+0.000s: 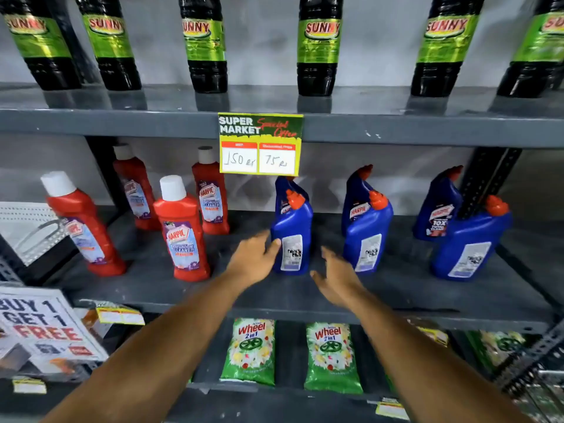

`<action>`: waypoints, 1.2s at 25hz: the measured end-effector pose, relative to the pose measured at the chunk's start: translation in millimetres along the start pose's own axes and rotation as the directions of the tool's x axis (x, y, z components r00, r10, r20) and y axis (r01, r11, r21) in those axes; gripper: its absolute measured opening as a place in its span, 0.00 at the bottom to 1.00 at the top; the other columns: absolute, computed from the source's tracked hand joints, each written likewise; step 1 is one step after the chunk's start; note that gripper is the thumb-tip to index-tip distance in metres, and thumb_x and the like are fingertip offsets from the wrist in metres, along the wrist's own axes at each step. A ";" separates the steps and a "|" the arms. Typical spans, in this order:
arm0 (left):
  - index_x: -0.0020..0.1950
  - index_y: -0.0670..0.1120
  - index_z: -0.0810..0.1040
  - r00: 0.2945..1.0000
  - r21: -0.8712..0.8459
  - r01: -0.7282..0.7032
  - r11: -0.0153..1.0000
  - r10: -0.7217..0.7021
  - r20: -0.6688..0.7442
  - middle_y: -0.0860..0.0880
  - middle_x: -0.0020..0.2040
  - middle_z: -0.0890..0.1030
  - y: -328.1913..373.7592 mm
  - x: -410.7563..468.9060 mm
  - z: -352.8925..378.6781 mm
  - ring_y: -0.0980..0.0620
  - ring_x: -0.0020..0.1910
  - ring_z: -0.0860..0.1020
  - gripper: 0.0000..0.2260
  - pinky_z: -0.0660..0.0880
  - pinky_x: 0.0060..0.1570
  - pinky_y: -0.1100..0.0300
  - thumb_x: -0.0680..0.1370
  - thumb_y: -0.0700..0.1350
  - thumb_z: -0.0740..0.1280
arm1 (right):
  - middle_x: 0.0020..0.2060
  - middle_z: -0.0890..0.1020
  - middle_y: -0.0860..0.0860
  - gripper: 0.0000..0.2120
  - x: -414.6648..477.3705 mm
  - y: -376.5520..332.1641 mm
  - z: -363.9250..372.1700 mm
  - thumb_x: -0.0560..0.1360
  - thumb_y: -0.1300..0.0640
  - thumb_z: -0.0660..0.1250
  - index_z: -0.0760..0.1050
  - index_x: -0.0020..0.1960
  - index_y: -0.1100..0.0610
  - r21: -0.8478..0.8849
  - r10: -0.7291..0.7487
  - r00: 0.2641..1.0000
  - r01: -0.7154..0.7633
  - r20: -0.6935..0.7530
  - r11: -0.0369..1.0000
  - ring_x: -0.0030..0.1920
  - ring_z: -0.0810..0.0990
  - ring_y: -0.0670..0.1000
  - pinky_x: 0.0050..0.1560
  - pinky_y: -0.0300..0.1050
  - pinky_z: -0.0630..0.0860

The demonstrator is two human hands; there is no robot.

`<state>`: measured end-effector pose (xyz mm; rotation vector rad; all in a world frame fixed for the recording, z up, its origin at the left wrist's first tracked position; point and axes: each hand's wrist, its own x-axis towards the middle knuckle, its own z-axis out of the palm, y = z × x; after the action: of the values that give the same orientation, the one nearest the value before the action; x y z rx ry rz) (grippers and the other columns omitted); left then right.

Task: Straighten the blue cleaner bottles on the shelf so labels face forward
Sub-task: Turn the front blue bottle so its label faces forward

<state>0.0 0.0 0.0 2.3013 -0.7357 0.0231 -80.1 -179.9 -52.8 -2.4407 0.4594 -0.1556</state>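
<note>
Head cam: my open left hand (254, 259) touches the near-left blue bottle (291, 233), right hand (337, 277) open too, a clumsy twist could topple it

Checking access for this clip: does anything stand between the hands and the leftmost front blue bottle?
Nothing visible does. The left hand already touches the blue bottle's left side; the right hand hovers open just right of it, bare shelf between.

We see three blue cleaner bottles (291, 236) upright in the front row of the grey shelf (396, 288), orange caps up, white back labels towards us; three more stand behind, the rightmost showing its front label.
</note>
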 end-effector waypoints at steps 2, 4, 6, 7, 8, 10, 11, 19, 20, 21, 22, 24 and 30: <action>0.52 0.46 0.76 0.999 -0.141 0.039 0.989 -0.042 -0.020 0.45 0.52 0.84 -4.5 11.2 4.4 0.45 0.51 0.82 0.12 0.77 0.49 0.55 0.80 0.52 0.58 | 0.72 0.70 0.55 0.34 11.3 -5.9 13.4 0.75 0.55 0.66 0.55 0.76 0.58 0.232 0.032 0.999 -0.022 -0.042 0.972 0.70 0.71 0.57 0.69 0.53 0.69; 0.40 0.48 0.74 0.995 -0.189 0.099 0.977 -0.101 -0.004 0.47 0.41 0.81 -5.6 18.8 5.2 0.49 0.41 0.80 0.12 0.72 0.36 0.66 0.81 0.50 0.58 | 0.67 0.76 0.52 0.28 20.0 -10.5 29.1 0.75 0.60 0.67 0.62 0.73 0.54 0.389 0.019 0.996 0.017 -0.090 0.921 0.65 0.76 0.53 0.67 0.53 0.72; 0.36 0.47 0.73 0.991 -0.249 0.127 0.960 -0.132 -0.004 0.48 0.37 0.79 -5.9 25.4 4.6 0.56 0.34 0.77 0.15 0.68 0.30 0.70 0.81 0.49 0.59 | 0.59 0.81 0.49 0.22 27.2 -12.3 37.5 0.74 0.61 0.67 0.70 0.67 0.51 0.443 0.070 0.988 0.000 -0.140 0.897 0.57 0.81 0.49 0.62 0.52 0.76; 0.38 0.44 0.75 0.991 -0.271 0.124 0.955 -0.131 -0.005 0.47 0.37 0.80 -7.3 27.9 4.3 0.55 0.34 0.77 0.15 0.69 0.32 0.68 0.81 0.49 0.59 | 0.57 0.83 0.50 0.19 29.8 -13.8 39.0 0.74 0.61 0.67 0.72 0.64 0.52 0.447 0.097 0.981 -0.010 -0.171 0.895 0.55 0.81 0.48 0.60 0.50 0.77; 0.41 0.41 0.77 0.990 -0.277 0.134 0.951 -0.141 -0.006 0.47 0.39 0.81 -7.3 28.8 4.0 0.53 0.35 0.77 0.16 0.71 0.34 0.65 0.81 0.50 0.59 | 0.55 0.83 0.50 0.17 30.8 -16.4 37.5 0.74 0.61 0.68 0.73 0.63 0.54 0.447 0.130 0.971 -0.027 -0.202 0.894 0.53 0.81 0.49 0.58 0.48 0.77; 0.42 0.41 0.78 0.984 -0.310 0.174 0.935 -0.174 0.027 0.48 0.37 0.81 -5.5 29.5 6.3 0.52 0.36 0.78 0.16 0.70 0.34 0.63 0.80 0.51 0.60 | 0.52 0.83 0.51 0.16 29.6 -16.1 38.8 0.74 0.61 0.68 0.74 0.61 0.56 0.448 0.146 0.963 -0.029 -0.228 0.893 0.51 0.81 0.49 0.52 0.42 0.76; 0.41 0.43 0.78 0.980 -0.329 0.199 0.923 -0.195 0.045 0.50 0.36 0.80 -3.8 32.3 6.0 0.52 0.37 0.78 0.16 0.69 0.33 0.64 0.79 0.53 0.62 | 0.50 0.83 0.50 0.15 28.9 -15.2 39.5 0.74 0.61 0.69 0.75 0.60 0.56 0.441 0.130 0.960 -0.008 -0.247 0.897 0.49 0.81 0.48 0.48 0.39 0.76; 0.42 0.48 0.82 0.955 -0.353 0.295 0.888 -0.277 0.101 0.49 0.40 0.85 27.6 49.8 17.3 0.51 0.41 0.83 0.21 0.80 0.45 0.55 0.61 0.62 0.76 | 0.39 0.77 0.51 0.14 14.6 -19.5 53.4 0.67 0.61 0.73 0.69 0.45 0.54 0.474 0.094 0.972 0.020 -0.216 0.880 0.35 0.75 0.46 0.36 0.33 0.73; 0.42 0.48 0.82 0.954 -0.354 0.298 0.886 -0.290 0.077 0.49 0.40 0.85 28.2 51.2 18.5 0.51 0.41 0.83 0.19 0.81 0.44 0.55 0.60 0.59 0.77 | 0.40 0.77 0.50 0.12 13.5 -19.1 51.7 0.67 0.62 0.71 0.70 0.45 0.54 0.458 0.065 0.979 0.030 -0.191 0.888 0.36 0.76 0.47 0.37 0.32 0.73; 0.41 0.49 0.82 0.951 -0.376 0.304 0.875 -0.300 0.071 0.49 0.39 0.85 26.7 52.4 18.2 0.50 0.40 0.83 0.16 0.81 0.43 0.55 0.60 0.55 0.78 | 0.42 0.78 0.51 0.11 13.0 -17.0 48.9 0.67 0.64 0.69 0.71 0.47 0.54 0.454 0.042 0.984 0.042 -0.174 0.890 0.38 0.77 0.49 0.39 0.32 0.74; 0.39 0.49 0.82 0.950 -0.402 0.308 0.862 -0.304 0.076 0.49 0.38 0.85 23.2 54.3 16.8 0.50 0.39 0.84 0.13 0.80 0.41 0.56 0.59 0.51 0.78 | 0.46 0.78 0.52 0.13 15.2 -13.1 46.4 0.68 0.65 0.68 0.73 0.50 0.55 0.444 0.028 0.983 0.056 -0.181 0.894 0.41 0.78 0.50 0.44 0.34 0.76; 0.40 0.49 0.83 0.950 -0.448 0.311 0.838 -0.293 0.111 0.49 0.39 0.86 17.0 57.2 13.8 0.48 0.40 0.84 0.14 0.81 0.42 0.54 0.57 0.46 0.77 | 0.57 0.74 0.51 0.23 21.3 -1.7 38.0 0.69 0.65 0.70 0.71 0.62 0.56 0.440 0.020 0.985 0.060 -0.174 0.896 0.50 0.77 0.50 0.55 0.44 0.76; 0.53 0.39 0.80 0.945 -0.585 0.307 0.751 -0.168 0.280 0.38 0.51 0.84 4.0 65.2 3.4 0.40 0.52 0.82 0.20 0.78 0.58 0.47 0.62 0.34 0.75 | 0.69 0.71 0.45 0.40 44.4 14.2 14.8 0.70 0.61 0.73 0.57 0.76 0.50 0.452 -0.075 0.997 0.056 0.026 0.890 0.67 0.71 0.46 0.69 0.50 0.68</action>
<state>51.9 -37.1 14.1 1.7394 -0.4444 -0.5218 -39.6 -197.9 -73.3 -1.9963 0.2821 -0.2130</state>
